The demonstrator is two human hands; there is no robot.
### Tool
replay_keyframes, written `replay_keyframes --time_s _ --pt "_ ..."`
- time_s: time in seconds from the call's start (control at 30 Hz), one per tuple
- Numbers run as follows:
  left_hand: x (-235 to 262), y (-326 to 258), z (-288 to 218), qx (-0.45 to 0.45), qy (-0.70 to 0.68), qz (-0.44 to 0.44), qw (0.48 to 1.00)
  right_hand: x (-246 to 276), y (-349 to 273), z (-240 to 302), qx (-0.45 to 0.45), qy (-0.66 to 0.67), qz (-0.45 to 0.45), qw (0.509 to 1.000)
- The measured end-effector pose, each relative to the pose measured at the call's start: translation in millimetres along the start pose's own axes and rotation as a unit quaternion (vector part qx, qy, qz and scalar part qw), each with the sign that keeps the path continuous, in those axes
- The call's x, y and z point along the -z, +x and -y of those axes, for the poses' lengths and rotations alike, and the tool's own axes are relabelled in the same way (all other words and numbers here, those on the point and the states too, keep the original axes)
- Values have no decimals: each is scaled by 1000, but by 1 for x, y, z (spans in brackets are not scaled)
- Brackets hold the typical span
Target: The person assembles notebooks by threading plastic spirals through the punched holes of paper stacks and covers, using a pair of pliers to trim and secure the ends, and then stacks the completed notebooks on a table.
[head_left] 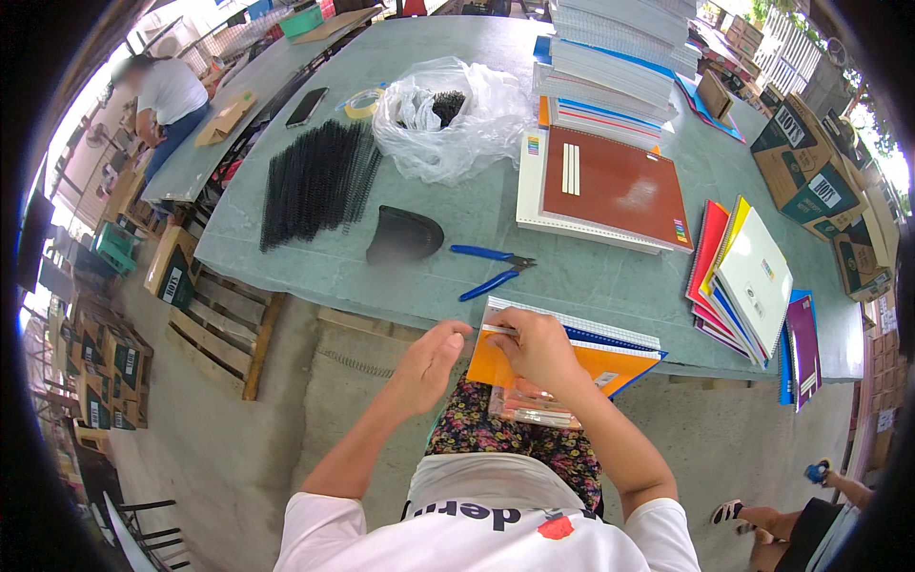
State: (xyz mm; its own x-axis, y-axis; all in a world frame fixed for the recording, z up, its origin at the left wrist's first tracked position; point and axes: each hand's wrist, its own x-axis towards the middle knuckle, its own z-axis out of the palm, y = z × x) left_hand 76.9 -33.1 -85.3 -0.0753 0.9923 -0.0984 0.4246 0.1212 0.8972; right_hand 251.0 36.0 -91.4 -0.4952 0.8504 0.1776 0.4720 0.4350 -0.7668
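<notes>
My right hand is closed around the punched edge of an orange-covered notebook, its white pages and blue back cover fanned slightly apart. The notebook is tilted at the table's near edge. Beside its left end, my left hand has its fingers bent together, tips close to the notebook's corner. A thin dark spiral coil runs up to the outer side of that hand; whether the fingers hold it is hidden. Beyond the notebook lie blue-handled cutting pliers and a black curved piece.
Black spiral coils lie beside a clear plastic bag holding more. Tall notebook stacks, one topped by a brown cover, fill the back right. Fanned notebooks stand near the right edge. Another person works at the far left.
</notes>
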Motion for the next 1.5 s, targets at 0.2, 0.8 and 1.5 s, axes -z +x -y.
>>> replay_keyframes --time_s 0.2,0.8,1.5 --pt "-16 4 3 -146 48 -33 988 4 2 2 -10 -7 10 1000" --pt "-21 11 16 -317 149 -207 913 -6 -2 9 55 -16 -22 998" --pt "7 13 10 -229 41 -82 969 -5 -12 10 127 -74 -2 989"
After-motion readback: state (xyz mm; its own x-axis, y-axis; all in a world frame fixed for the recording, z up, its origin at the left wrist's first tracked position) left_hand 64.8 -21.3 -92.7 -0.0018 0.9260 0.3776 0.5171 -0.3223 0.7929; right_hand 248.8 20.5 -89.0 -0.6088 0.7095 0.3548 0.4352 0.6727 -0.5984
